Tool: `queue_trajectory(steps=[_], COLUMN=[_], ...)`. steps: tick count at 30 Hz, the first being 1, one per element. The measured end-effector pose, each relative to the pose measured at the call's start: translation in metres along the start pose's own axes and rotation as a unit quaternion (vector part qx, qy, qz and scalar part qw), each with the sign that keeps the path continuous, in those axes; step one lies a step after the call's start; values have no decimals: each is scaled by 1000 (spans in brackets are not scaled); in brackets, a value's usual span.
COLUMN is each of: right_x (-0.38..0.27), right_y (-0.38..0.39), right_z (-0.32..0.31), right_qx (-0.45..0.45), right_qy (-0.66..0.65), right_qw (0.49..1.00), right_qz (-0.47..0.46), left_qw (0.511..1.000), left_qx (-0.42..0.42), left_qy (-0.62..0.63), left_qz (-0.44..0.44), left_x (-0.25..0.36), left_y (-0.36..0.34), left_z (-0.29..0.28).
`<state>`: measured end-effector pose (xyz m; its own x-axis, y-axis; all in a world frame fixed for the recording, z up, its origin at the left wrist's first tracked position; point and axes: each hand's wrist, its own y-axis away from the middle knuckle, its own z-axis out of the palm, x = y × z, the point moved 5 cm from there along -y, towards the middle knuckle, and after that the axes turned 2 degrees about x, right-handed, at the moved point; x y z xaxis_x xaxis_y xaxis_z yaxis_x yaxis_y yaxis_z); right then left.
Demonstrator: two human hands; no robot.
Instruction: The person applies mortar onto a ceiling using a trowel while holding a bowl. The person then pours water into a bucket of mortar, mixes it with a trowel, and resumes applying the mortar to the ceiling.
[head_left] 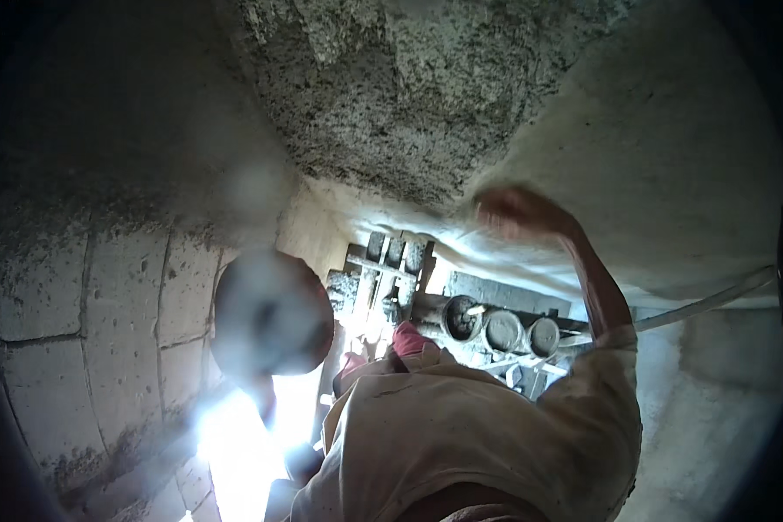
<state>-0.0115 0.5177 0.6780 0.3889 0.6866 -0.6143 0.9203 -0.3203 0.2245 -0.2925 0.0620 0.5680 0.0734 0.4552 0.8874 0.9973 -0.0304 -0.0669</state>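
My right hand [518, 213] is raised at the lower edge of a dark, rough plaster patch [391, 96]. Motion smears its fingers, so whether it holds a tool does not show. On the left a round, dark-rimmed pan [274, 313] is held up, with grey material at its blurred middle. My left forearm [264, 396] runs up beneath that pan. The pan hides the left hand, which appears to support it from below.
Below stand three round buckets [502, 331] with grey material, beside wooden planks [381, 270]. A block wall [122, 331] rises at left, a smooth pale surface [670, 174] at right. A pale strip [705, 304] crosses on the right. Strong glare fills the lower left.
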Motion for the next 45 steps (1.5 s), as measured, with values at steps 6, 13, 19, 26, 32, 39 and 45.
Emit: queue_trajectory(steps=[6, 13, 19, 26, 32, 39, 45], right_x=[-14, -42, -179, -209, -227, -236, -194], right_y=[47, 89, 69, 30, 30, 33, 36], right_z=[-1, 220, 276, 268, 309, 245, 323], right_qx=[319, 196, 174, 159, 237, 201, 27], right_qy=[-258, -241, -271, 179, 383, 234, 38], right_qw=[904, 924, 939, 960, 885, 939, 989], right_qz=[118, 225, 117, 144, 118, 150, 139], left_qw=[998, 978, 892, 858, 840, 886, 877], left_qx=[-32, -142, -274, -368, -339, -345, -353], left_qy=[47, 156, 359, 359, 405, 288, 312], left_qz=[6, -6, 13, 2, 124, 112, 93], left_x=[11, -2, 10, 39, 60, 46, 45], left_y=[2, -25, -34, -1, -3, -8, 6], left_z=[-4, 26, 52, 17, 15, 17, 19])
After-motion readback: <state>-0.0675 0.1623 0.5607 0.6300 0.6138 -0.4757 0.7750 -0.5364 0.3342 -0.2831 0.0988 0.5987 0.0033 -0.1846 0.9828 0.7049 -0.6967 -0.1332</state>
